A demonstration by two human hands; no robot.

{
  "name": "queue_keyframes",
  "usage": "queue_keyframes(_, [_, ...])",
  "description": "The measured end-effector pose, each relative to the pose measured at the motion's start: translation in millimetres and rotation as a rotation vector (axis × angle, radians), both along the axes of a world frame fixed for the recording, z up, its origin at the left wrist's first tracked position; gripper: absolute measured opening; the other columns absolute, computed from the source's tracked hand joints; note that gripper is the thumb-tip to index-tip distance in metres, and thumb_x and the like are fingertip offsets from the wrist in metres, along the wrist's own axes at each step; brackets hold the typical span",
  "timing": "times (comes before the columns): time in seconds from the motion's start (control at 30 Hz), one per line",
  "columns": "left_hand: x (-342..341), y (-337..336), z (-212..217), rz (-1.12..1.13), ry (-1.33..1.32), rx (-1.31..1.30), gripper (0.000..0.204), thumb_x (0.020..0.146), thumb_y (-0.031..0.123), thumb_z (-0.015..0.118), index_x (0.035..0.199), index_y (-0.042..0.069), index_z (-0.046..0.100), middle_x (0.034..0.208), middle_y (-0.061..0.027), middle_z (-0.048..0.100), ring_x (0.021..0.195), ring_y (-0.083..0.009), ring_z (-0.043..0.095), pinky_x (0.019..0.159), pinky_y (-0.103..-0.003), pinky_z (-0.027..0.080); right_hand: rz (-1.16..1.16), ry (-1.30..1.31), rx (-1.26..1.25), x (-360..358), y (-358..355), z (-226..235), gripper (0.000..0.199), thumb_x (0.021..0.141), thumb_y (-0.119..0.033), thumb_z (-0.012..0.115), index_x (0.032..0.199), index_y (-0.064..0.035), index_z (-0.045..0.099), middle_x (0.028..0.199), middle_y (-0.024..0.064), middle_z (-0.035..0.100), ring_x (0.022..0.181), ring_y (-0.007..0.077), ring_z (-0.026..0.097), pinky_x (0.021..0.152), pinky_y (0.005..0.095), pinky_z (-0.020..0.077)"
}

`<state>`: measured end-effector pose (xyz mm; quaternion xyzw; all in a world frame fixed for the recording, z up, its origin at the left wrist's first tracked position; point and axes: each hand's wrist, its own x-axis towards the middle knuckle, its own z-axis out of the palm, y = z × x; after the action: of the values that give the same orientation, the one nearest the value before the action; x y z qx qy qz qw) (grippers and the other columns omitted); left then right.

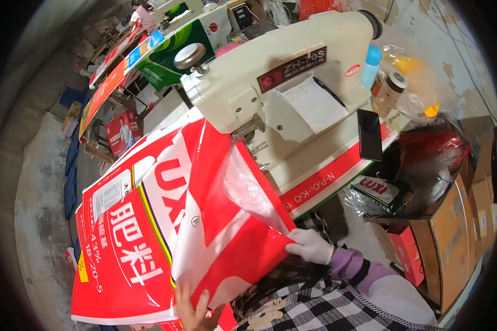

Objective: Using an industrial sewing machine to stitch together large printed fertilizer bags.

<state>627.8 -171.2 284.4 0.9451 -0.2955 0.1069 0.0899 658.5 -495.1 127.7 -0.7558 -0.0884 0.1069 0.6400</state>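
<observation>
A big red-and-white sack (221, 251) of glossy plastic spreads from the centre out to eight o'clock, its flatter side printed, its near part buckled into soft, shiny folds. Its upper edge runs up beside the metal foot of a cream sewing machine (234, 71); from where I stand I can't tell whether they touch. The machine fills twelve to two o'clock, a smooth, rounded, heavy-looking casing with a long tapering arm.

Towards four o'clock stands an open cardboard box (450, 243), brown and stiff-walled. At half past one a white paper pad (315, 103) lies flat against the machine's cream body.

At five o'clock the right hand (312, 247), in a pale fabric glove below a gathered lilac sleeve, pinches the sack's corner between thumb and fingers. At seven o'clock the left hand (192, 310), bare at the fingers, rests against the sack's lower part, thumb and fingers spread; I can't tell whether it grips.

A slim, dark, glassy phone (370, 135) sits towards half past two. Around two o'clock stand a squat cylindrical jar (391, 91) and a translucent blue bottle (371, 66). At eleven a rounded, polished metal knob (190, 55) tops the machine; a thin black pen (329, 91) lies on the pad.
</observation>
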Motion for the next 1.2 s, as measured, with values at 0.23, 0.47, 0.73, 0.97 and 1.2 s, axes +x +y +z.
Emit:
queue_keyframes(0.23, [74.4,111.0,-32.9,0.152,-0.294,0.230,0.048,0.076,0.011,0.065,0.123,0.012,0.053,0.139,-0.0296,0.038,0.127,-0.0486,0.039,0.099,-0.059,0.035,-0.175,-0.006,-0.004,52.7,38.4,20.9,0.036,0.085,-0.034,0.067,0.091,0.0005,0.067,0.085,0.0177,0.065,0.082,0.0286,0.063,0.074,0.0365,0.0485])
queue_keyframes(0.47, [159.4,149.8,-93.7,0.331,-0.081,0.188,0.057,0.076,0.017,0.062,0.130,0.010,0.048,0.123,-0.0198,0.052,0.108,-0.0376,0.054,0.085,-0.044,0.047,-0.134,-0.331,-0.424,102.1,78.8,24.4,0.039,0.087,-0.040,0.058,0.074,-0.0052,0.070,0.070,0.0169,0.064,0.070,0.0326,0.064,0.063,0.0433,0.0497])
queue_keyframes(0.73, [111.8,358.3,-119.9,0.808,-0.166,-0.131,0.045,0.072,0.015,0.067,0.115,0.007,0.060,0.104,-0.0170,0.064,0.097,-0.0335,0.061,0.082,-0.040,0.051,0.330,-0.329,-0.151,55.7,210.2,105.9,0.035,0.087,-0.034,0.060,0.075,-0.0011,0.065,0.078,0.0181,0.064,0.071,0.0332,0.062,0.067,0.0413,0.0499])
queue_keyframes(0.97, [-78.3,282.6,-129.5,1.029,1.004,-1.936,0.063,0.091,0.057,0.048,0.127,0.005,0.048,0.104,-0.0110,0.062,0.095,-0.0241,0.062,0.078,-0.045,0.055,-0.301,-0.410,-0.572,121.7,137.2,33.0,0.057,0.069,-0.018,0.074,0.120,-0.0050,0.052,0.132,0.0194,0.045,0.123,0.0354,0.042,0.110,0.0429,0.0297])
queue_keyframes(1.2, [-141.8,148.3,-128.4,1.265,0.912,-1.476,0.025,0.091,0.028,0.063,0.084,0.004,0.064,0.066,-0.0026,0.061,0.058,-0.0144,0.059,0.054,-0.030,0.051,-0.676,-0.469,-0.383,193.6,111.6,1.9,0.020,0.086,-0.014,0.058,0.103,-0.0036,0.053,0.099,0.0099,0.052,0.095,0.0230,0.048,0.087,0.0366,0.0402])
